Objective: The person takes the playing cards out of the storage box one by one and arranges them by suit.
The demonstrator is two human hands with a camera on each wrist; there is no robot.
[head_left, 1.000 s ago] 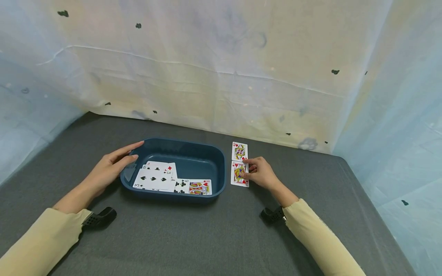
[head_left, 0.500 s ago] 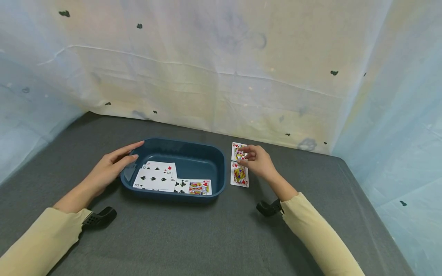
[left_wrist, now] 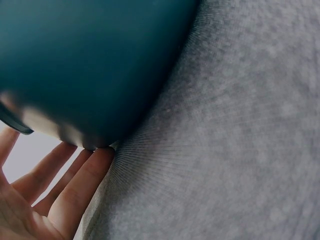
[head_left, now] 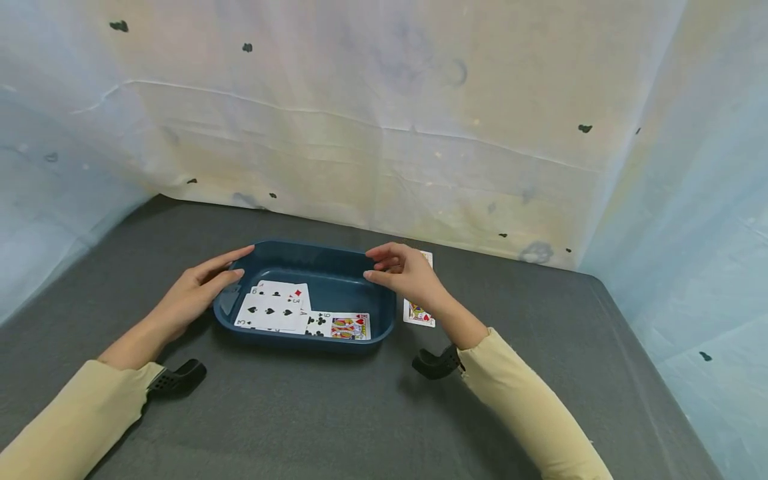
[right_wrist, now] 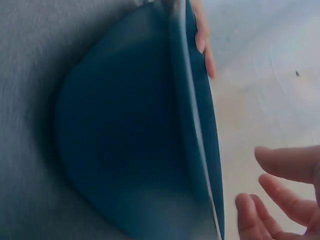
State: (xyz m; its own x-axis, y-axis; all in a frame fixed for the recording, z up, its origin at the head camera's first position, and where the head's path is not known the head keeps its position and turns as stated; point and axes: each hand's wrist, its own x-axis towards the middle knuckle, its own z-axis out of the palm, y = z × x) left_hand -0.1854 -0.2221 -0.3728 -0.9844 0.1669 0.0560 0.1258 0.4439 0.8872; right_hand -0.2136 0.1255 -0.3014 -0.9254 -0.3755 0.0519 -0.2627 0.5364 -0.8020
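Observation:
My left hand (head_left: 195, 290) rests against the left end of a dark blue plastic tub (head_left: 324, 255), thumb and index finger at the rim. In the left wrist view, its nearly straight fingers (left_wrist: 82, 187) touch the outer wall. Above the tub's right end hangs my right hand (head_left: 405, 273), fingers slightly bent, nothing visible between them. The right wrist view shows its thumb (right_wrist: 290, 162) apart from the other fingers. Face-up playing cards (head_left: 270, 309) overlap in the tub, among them a king (head_left: 351, 327).
Right of the tub, a jack of hearts (head_left: 418, 316) and another court card (head_left: 428, 257) lie on the dark grey cloth (head_left: 312, 413), partly hidden by my right hand. A pale patterned curtain (head_left: 360, 133) stands behind the table.
My right hand has moved from the two cards on the cloth leftward to the tub's right end. Both cards stay on the table. The left hand keeps its place on the tub.

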